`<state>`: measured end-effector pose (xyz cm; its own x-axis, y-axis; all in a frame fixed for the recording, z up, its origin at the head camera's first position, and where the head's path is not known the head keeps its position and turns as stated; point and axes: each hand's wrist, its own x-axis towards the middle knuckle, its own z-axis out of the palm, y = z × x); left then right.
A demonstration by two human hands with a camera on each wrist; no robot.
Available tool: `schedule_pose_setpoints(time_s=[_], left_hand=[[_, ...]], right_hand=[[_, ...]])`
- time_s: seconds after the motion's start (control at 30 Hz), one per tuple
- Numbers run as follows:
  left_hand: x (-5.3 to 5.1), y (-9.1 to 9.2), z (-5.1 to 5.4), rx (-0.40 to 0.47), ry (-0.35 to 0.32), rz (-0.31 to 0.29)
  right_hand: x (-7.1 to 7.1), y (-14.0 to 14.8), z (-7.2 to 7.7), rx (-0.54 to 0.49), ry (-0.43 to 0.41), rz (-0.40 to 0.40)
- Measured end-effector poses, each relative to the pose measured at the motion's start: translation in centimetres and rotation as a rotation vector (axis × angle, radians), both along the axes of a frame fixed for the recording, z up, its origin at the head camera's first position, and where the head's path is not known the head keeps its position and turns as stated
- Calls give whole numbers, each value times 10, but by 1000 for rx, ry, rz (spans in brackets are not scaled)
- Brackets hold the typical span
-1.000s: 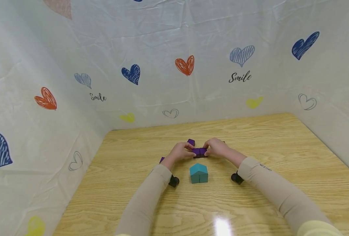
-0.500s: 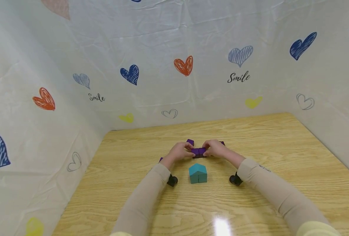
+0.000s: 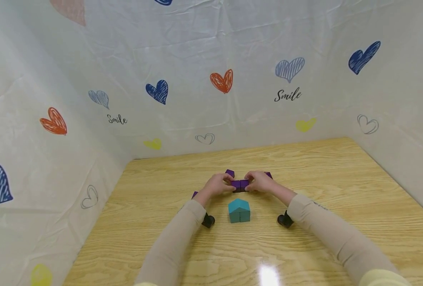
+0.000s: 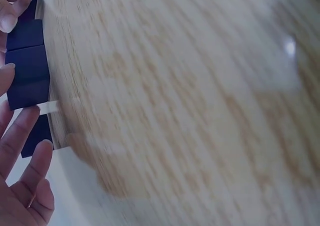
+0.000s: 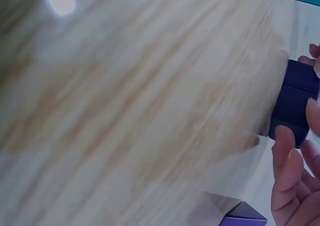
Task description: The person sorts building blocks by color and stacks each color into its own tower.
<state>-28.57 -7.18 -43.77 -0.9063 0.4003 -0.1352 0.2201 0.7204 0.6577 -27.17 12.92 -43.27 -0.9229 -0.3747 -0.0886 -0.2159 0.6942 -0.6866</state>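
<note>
Two purple blocks stand side by side, touching, near the middle of the wooden table. My left hand (image 3: pixel 218 184) grips the left block (image 3: pixel 235 185) from its left side, thumb in front. On the other side my right hand (image 3: pixel 260 182) grips the right block (image 3: pixel 245 185). In the left wrist view the left hand's fingers (image 4: pixel 20 131) rest at the end of the dark pair (image 4: pixel 30 75). The right wrist view has the right hand (image 5: pixel 295 186) at the pair's near end (image 5: pixel 292 108). Closer to the body, a teal house-shaped stack (image 3: pixel 239 211) stands between the forearms.
More purple blocks lie around: one behind the left hand (image 3: pixel 229 173), one behind the right hand (image 3: pixel 268 174), one by the left wrist (image 3: pixel 195 194). Black wrist cameras (image 3: pixel 208 221) hang under both wrists. A white curtain (image 3: pixel 183 119) with printed hearts borders the table (image 3: pixel 304 238).
Both hands keep their hold on the two purple blocks, with hardly any movement. The purple block behind the right hand shows more than before. The head view has shifted slightly.
</note>
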Motion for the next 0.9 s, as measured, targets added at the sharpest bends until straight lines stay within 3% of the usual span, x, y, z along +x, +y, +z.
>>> schedule_pose_setpoints(time_s=[0.07, 0.3, 0.4, 0.57, 0.73, 0.9], left_hand=[[1, 0, 0, 4, -1, -9], [1, -5, -3, 23, -9, -19], [1, -7, -2, 34, 1, -14], [-3, -11, 6, 46, 84, 40], [-7, -11, 16, -51, 208, 82], [-12, -6, 21, -224, 284, 17]], right_hand=[[-1, 5, 4, -21, 1, -15], [-8, 44, 24, -76, 144, -145], [-8, 58, 25, -80, 171, -160], [-1, 60, 15, -39, 221, -97], [4, 44, 3, -23, 248, 25], [4, 28, -3, 2, 194, 79]])
